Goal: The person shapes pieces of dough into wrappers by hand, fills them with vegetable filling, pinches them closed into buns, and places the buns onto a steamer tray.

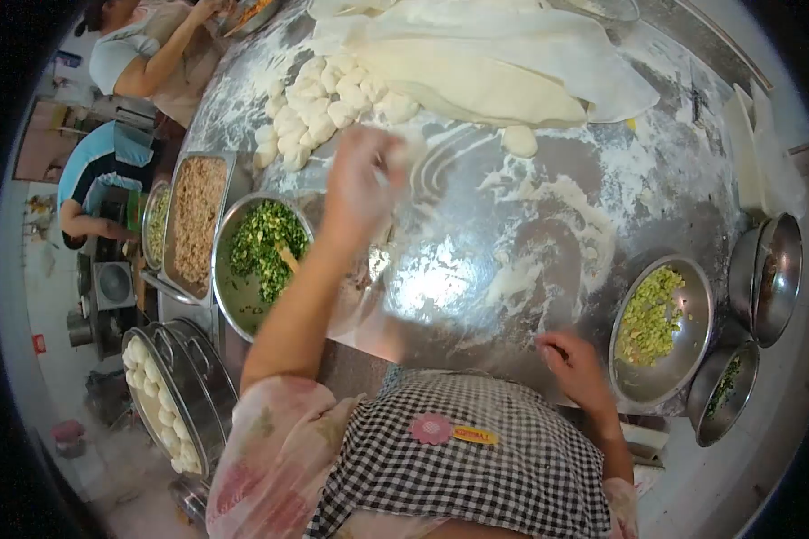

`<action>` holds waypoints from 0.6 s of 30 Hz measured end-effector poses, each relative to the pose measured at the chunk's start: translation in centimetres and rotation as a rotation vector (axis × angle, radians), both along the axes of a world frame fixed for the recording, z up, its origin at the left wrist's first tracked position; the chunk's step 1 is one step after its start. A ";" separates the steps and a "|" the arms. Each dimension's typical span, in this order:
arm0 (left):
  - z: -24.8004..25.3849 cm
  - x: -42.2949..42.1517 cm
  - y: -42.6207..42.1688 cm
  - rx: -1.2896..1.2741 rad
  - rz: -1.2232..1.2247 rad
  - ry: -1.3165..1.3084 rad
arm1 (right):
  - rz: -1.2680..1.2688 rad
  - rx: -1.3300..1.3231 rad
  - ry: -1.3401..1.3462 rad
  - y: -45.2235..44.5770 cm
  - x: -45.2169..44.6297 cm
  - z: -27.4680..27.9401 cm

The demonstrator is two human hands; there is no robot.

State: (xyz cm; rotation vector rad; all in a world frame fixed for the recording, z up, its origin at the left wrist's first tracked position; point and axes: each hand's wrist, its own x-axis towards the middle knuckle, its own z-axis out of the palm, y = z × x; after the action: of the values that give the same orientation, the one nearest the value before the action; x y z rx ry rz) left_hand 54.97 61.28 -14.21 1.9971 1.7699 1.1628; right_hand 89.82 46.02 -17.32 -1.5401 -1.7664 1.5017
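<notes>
My left hand (366, 175) is stretched out over the floury metal table, beside a heap of small dough pieces (319, 103). It is smeared by motion, and I cannot make out whether dough is in its fingers. My right hand (575, 364) hovers at the table's front edge, left of a steel bowl of chopped pale green vegetable (652, 323). Its thumb and forefinger are apart, with nothing seen between them. Beyond the hands, a large folded sheet of dough (485, 67) lies across the back of the table. One single dough piece (519, 141) rests just in front of it.
At left stand a bowl of chopped greens (265, 251) with a wooden handle, a tray of minced filling (200, 216), and stacked steamer trays with white buns (157, 404). Nested steel bowls (773, 278) sit at right. Two people (108, 171) are at the far left.
</notes>
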 end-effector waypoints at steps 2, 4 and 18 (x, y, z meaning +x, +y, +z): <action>-1.0 3.0 -7.5 0.103 -0.151 0.276 | 0.060 0.047 0.012 0.9 -0.5 -0.5; -8.9 2.5 -12.1 -0.328 -0.440 0.204 | 0.099 -0.002 0.047 1.4 -1.2 0.3; -11.6 5.2 -14.1 -0.227 -0.483 0.260 | 0.244 0.079 0.010 -0.4 -0.5 0.7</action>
State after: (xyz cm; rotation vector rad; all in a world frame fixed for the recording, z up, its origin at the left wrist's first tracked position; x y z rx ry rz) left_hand 60.20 47.21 -25.86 2.3253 1.3238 0.5507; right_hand 89.28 45.63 -16.61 -1.3148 -2.0427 1.5236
